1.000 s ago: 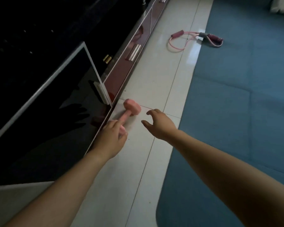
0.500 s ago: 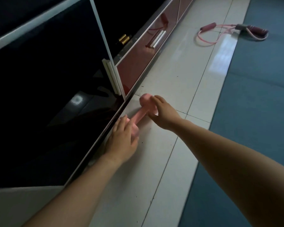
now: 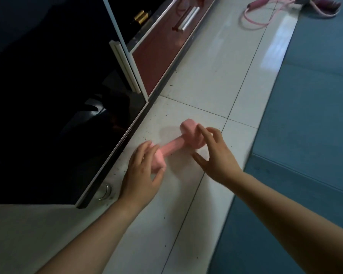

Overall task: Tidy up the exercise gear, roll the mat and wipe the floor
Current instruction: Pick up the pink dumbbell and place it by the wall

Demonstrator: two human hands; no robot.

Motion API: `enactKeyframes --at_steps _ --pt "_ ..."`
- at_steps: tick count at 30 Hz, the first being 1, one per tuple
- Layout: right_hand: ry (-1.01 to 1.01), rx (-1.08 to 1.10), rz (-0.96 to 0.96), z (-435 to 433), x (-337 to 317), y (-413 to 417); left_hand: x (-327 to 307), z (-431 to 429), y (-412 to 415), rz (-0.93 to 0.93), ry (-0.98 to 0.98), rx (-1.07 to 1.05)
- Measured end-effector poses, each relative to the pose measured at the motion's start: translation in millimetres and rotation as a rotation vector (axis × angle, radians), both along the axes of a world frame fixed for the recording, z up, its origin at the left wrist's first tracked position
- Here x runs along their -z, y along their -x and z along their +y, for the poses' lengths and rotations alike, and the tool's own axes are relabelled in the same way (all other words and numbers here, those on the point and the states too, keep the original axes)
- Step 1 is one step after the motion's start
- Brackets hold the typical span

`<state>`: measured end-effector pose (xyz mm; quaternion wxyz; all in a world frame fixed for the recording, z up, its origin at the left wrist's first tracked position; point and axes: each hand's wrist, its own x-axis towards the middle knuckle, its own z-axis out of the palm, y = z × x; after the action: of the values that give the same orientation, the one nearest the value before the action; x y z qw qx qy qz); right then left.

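Note:
A pink dumbbell [image 3: 174,145] lies slanted on the white tile floor [image 3: 216,76], just off the base of a dark cabinet. My left hand [image 3: 143,175] wraps its near head, fingers over the top and thumb below. My right hand [image 3: 218,157] cups the far head, fingertips on it and thumb spread underneath. A pink resistance cord with dark handles [image 3: 265,18] lies at the top, partly on the tile and partly on the blue exercise mat [image 3: 315,135] that covers the right side.
The black glass cabinet door [image 3: 57,115] and a red drawer front [image 3: 162,52] line the left side. A small round metal fitting [image 3: 105,191] sits at the cabinet base beside my left wrist. Dark specks of dirt dot the tiles.
My right hand reached in and closed on the far head of the dumbbell. The dumbbell has come away from the cabinet edge toward the tile's middle, and the view has moved closer.

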<state>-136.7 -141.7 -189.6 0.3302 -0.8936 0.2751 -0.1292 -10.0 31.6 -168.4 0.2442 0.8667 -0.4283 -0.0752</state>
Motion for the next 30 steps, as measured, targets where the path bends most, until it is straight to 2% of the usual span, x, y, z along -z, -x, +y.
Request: enactKeyframes --at_steps 4,6,13,17,24,30 --pt "-0.095 -0.11 -0.055 -21.3 -0.6 -6.8 6.4 -3.5 7.7 0.271 -0.079 -0.127" --pt "-0.11 -0.105 -0.058 -20.6 1.5 -10.3 7.4 -3.6 11.1 0.343 -0.09 -0.133" --pt "-0.055 -0.062 -0.183 10.5 6.6 15.3 1.8 9.7 13.3 0.334 -0.076 -0.054" --pt "-0.109 -0.082 -0.21 43.6 12.2 40.0 -2.1 31.9 18.7 0.326 -0.078 0.016" --pt "-0.171 -0.341 -0.028 18.1 4.7 52.2 1.3 57.9 15.5 0.492 -0.099 0.041" --pt "-0.14 -0.367 0.073 17.7 -5.8 48.0 -1.9 47.9 3.8 0.452 -0.177 0.094"
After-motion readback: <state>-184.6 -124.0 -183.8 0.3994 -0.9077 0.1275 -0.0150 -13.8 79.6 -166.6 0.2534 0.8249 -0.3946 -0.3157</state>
